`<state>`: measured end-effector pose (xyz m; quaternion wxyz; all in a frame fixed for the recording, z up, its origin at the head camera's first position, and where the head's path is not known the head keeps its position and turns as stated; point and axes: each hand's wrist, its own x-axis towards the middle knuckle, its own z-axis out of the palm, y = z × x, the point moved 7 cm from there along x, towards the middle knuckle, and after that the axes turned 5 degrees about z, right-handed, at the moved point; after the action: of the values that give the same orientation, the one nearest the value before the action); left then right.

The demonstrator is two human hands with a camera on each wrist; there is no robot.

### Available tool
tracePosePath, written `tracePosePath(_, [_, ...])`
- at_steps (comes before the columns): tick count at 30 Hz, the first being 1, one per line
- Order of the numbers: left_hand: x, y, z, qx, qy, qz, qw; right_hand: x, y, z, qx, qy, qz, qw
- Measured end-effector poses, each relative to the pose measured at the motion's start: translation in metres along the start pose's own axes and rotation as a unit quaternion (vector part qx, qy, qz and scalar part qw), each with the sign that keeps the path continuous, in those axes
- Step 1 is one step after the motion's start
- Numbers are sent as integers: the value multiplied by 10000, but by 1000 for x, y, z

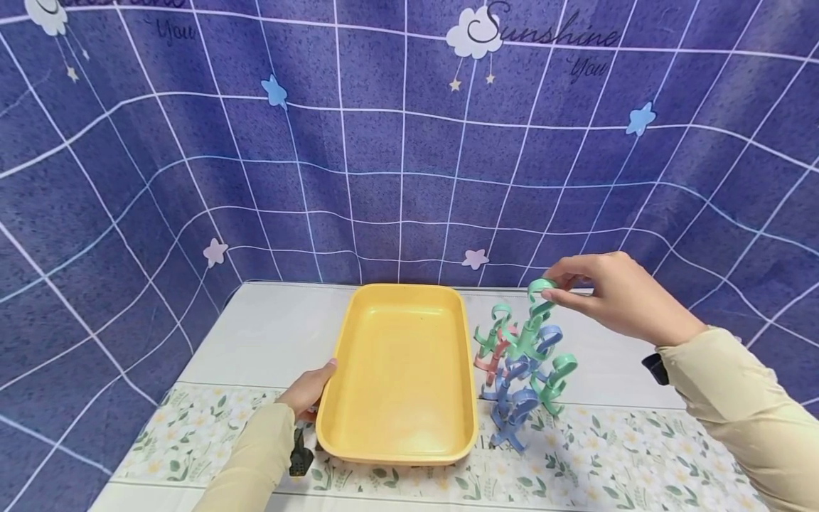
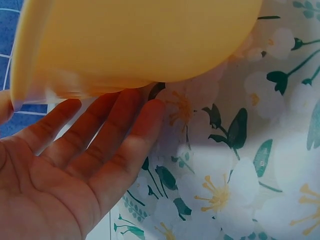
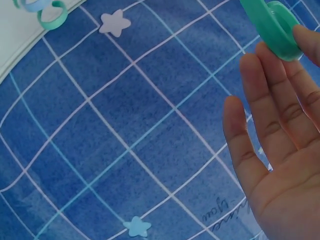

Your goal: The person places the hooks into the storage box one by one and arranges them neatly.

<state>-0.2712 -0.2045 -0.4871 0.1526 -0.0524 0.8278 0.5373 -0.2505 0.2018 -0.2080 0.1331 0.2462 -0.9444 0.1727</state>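
My right hand (image 1: 623, 295) pinches the curled top of a green plastic spiral piece (image 1: 540, 310) between thumb and fingers. The piece hangs upright above a cluster, its pronged foot downward. In the right wrist view only its green loop shows at the fingertips. Below stand or lie similar pieces: several blue ones (image 1: 521, 403), a red one (image 1: 493, 365) and green ones, including one on the right (image 1: 564, 365). A yellow tray (image 1: 470, 370) sits to their left. My left hand (image 1: 306, 391) holds its left side, thumb at the rim, fingers beneath it against the outer wall (image 2: 140, 40).
A white table (image 1: 269, 327) carries a flower-patterned strip (image 1: 614, 448) along its front part. Behind and at both sides hangs a blue curtain (image 1: 377, 192) with a white grid, stars and clouds. The cluster stands close to the tray's right wall.
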Motion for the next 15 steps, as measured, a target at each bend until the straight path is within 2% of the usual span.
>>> tracePosePath(15, [2, -3, -1, 3, 53, -80, 10000, 26, -24, 29, 317, -208, -86, 9992])
